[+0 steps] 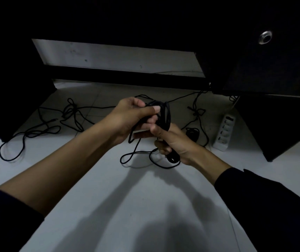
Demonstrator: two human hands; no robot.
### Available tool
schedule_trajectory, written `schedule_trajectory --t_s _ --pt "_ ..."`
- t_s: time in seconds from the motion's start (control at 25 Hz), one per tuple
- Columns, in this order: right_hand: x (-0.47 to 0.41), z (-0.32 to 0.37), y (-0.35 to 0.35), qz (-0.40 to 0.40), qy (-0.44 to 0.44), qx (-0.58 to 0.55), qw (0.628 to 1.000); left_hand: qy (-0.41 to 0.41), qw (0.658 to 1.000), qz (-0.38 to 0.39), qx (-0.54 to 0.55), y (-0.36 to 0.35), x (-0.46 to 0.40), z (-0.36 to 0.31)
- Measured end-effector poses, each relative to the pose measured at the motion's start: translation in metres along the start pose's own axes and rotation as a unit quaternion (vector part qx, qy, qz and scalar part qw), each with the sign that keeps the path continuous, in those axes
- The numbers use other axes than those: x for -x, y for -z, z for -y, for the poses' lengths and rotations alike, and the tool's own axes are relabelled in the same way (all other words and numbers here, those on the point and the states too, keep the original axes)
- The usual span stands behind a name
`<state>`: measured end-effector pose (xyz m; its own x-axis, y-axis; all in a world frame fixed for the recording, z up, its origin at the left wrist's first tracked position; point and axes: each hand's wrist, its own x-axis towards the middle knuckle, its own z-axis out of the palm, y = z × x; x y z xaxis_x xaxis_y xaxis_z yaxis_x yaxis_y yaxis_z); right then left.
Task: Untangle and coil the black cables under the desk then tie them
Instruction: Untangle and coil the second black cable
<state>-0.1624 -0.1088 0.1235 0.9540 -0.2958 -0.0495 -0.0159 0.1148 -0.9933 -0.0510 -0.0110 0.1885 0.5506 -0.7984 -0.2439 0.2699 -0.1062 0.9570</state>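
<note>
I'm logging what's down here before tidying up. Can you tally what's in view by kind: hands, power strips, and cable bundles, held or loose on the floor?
Hands: 2, left hand and right hand
Held cable coil: 1
Loose cable tangle on the floor: 1
Small knotted cable: 1
White power strip: 1
Total: 6

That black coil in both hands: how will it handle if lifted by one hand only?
Probably floppy: the black cable coil sags, and loose loops trail to the floor. Likely light, since the left hand and right hand hold it easily. It may unwind, as no tie is visible.
</note>
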Motion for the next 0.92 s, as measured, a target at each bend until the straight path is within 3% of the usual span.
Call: schedule_trajectory --t_s 0.12,0.2,0.32,0.56,0.68,0.8,0.84,0.92 --pt "-0.003 0.0 -0.001 -0.031 -0.001 0.046 0.998 0.064 0.996 -0.013 0.058 -0.005 0.002 -0.004" --pt "-0.005 0.0 0.0 -0.038 -0.01 0.048 0.998 0.085 0.994 0.017 0.073 -0.003 0.003 -0.012" --pt "-0.003 -0.003 0.002 -0.032 -0.02 0.047 0.998 0.079 0.993 0.046 0.079 -0.003 0.006 -0.016" --pt "0.002 -0.005 0.0 -0.022 -0.029 0.048 0.998 0.086 0.985 0.028 0.146 -0.01 0.002 -0.007" --pt "0.002 -0.005 -0.002 -0.033 -0.035 0.051 0.998 -0.054 0.997 -0.011 -0.057 -0.008 -0.001 -0.002" --pt "-0.003 -0.002 -0.002 -0.066 -0.023 0.048 0.996 -0.228 0.932 -0.123 -0.255 -0.003 -0.005 0.011" --pt "-0.005 -0.001 -0.001 -0.079 -0.017 0.037 0.996 -0.237 0.927 -0.135 -0.258 -0.001 -0.005 0.018" --pt "-0.007 0.001 0.004 -0.084 -0.001 0.004 0.996 -0.168 0.964 -0.044 -0.203 0.001 0.001 0.035"
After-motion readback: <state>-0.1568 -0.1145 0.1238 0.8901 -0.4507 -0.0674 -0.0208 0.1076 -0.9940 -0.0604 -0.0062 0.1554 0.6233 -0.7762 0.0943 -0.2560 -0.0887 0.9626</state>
